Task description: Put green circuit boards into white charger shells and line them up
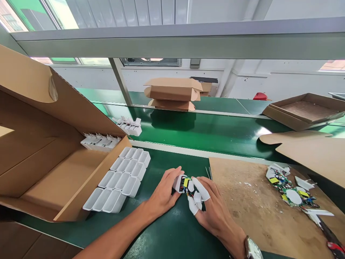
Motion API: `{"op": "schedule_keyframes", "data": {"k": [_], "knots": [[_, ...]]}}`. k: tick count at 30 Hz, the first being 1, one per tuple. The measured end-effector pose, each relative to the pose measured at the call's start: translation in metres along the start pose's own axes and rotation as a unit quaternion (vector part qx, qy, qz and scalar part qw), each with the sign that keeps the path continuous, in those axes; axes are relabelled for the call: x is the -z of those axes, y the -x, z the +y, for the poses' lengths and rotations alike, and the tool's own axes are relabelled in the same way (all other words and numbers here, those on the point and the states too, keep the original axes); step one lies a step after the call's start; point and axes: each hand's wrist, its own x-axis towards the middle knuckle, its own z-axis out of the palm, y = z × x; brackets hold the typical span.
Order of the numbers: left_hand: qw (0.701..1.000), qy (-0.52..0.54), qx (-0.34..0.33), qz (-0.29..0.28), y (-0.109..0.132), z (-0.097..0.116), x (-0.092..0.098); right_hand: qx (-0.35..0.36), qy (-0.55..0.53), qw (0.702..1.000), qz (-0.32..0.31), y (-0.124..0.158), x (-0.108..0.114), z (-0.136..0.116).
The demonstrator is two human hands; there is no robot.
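My left hand [165, 190] is closed around a small white plastic housing [177, 183] in front of me. My right hand [215, 207], with white finger cots on its fingertips, pinches a small circuit board [186, 182] at the housing's right end. The board carries a yellow block and a white round part. Whether it sits inside the housing or only against it, I cannot tell. Left of my hands, rows of open white plastic housings [116, 182] stand against a cardboard box.
The open cardboard box [67, 180] fills the left side, with white parts [100, 142] inside. A wooden board [239, 208] at right bears circuit boards [293, 197] and a red-and-black-handled tool [327, 232]. More white parts [129, 126] and cardboard boxes [174, 90] lie behind, on the green surface.
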Motion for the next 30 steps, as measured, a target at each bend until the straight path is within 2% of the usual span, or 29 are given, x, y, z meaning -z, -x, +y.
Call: {"op": "schedule_keyframes", "data": {"k": [18, 30], "knots": [[1.0, -0.02, -0.002, 0.01, -0.0022, 0.0038, 0.0017, -0.035, -0.01, 0.999, -0.031, 0.0001, 0.0007, -0.0006], [1.0, -0.02, 0.005, 0.001, -0.0022, 0.0021, 0.0011, -0.032, -0.022, 0.999, -0.038, 0.0027, -0.0003, 0.0022]]}}
